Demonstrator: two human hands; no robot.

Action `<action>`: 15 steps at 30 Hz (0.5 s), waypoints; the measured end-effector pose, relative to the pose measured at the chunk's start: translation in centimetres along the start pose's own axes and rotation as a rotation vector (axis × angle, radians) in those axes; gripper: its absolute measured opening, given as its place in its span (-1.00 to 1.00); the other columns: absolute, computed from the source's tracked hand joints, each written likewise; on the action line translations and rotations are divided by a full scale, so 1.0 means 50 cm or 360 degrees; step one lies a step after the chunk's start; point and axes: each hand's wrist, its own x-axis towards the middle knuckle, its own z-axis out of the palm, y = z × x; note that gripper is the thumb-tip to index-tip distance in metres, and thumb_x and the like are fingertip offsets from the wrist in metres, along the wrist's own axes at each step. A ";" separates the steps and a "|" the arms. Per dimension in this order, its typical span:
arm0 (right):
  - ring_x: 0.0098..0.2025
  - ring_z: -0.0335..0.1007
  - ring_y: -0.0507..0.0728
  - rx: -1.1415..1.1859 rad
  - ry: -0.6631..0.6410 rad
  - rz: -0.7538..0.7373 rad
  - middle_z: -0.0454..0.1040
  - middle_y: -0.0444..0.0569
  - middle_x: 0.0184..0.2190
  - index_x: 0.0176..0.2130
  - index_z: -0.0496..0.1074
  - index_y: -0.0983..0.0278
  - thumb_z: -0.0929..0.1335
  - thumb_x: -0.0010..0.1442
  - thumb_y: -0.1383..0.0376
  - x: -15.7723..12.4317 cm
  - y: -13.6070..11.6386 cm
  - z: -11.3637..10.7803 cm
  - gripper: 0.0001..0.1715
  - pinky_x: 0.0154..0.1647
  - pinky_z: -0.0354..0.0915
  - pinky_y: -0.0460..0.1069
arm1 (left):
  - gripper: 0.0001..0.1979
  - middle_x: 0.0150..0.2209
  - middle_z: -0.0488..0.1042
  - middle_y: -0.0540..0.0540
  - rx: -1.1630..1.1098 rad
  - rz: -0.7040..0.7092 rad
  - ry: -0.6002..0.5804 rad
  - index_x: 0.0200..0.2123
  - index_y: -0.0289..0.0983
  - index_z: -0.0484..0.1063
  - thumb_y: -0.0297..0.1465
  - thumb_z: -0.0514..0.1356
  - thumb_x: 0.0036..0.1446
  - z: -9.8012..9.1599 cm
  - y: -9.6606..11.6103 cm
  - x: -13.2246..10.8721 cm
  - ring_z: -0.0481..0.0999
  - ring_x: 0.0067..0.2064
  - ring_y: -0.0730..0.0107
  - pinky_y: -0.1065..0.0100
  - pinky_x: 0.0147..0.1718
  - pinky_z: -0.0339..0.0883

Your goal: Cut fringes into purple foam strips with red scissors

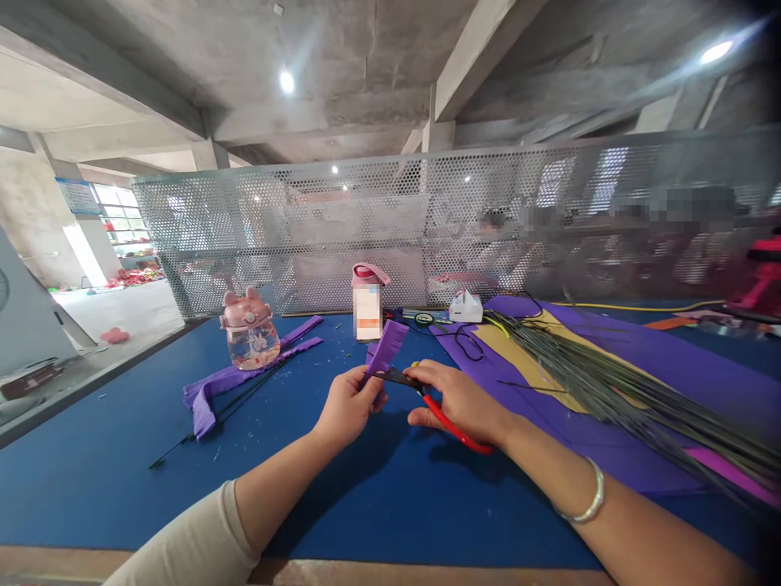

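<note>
My left hand (347, 404) is closed in a pinch on a fringed strip of purple paper (386, 346), which stands up above the fingers. My right hand (459, 400) is wrapped round the red handles of a pair of scissors (448, 423). The dark scissor blades (396, 377) point left and meet the lower edge of the purple strip, right beside my left fingertips. Both hands hover over the blue table top (122, 456), near its middle. A silver bangle (589, 496) sits on my right wrist.
A pink-lidded clear bottle (249, 330) and a second bottle (368, 305) stand further back. Purple strips (237, 376) with dark stems lie to the left. Purple and yellow sheets (549, 358) with a bundle of thin green wires (616, 391) cover the right side. A perforated metal screen (427, 228) closes the far edge.
</note>
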 end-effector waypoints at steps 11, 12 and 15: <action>-0.19 0.37 0.17 0.0091 0.0067 -0.0001 0.41 0.03 -0.18 -0.03 0.37 0.24 0.39 0.07 0.08 0.000 -0.004 0.000 -0.50 -0.15 0.29 0.03 | -0.70 -0.60 0.36 0.01 0.0091 0.0021 -0.0011 -0.50 -0.31 0.39 -0.17 0.14 0.04 0.005 0.005 -0.007 0.27 -0.56 0.52 0.45 -0.54 0.17; -0.18 0.37 0.17 0.0083 0.0072 -0.0006 0.41 0.03 -0.18 -0.04 0.37 0.24 0.39 0.06 0.08 0.000 -0.004 0.001 -0.50 -0.14 0.29 0.03 | -0.70 -0.60 0.37 0.01 0.0087 0.0014 -0.0005 -0.49 -0.32 0.39 -0.17 0.14 0.04 0.005 0.005 -0.006 0.28 -0.56 0.52 0.45 -0.54 0.18; -0.17 0.37 0.17 0.0052 0.0091 -0.0018 0.40 0.04 -0.17 -0.07 0.38 0.26 0.40 0.05 0.06 -0.001 -0.003 0.002 -0.50 -0.13 0.29 0.03 | -0.69 -0.57 0.40 -0.01 0.0064 -0.0052 0.0030 -0.46 -0.33 0.40 -0.17 0.15 0.03 0.005 0.006 -0.005 0.32 -0.55 0.50 0.44 -0.52 0.20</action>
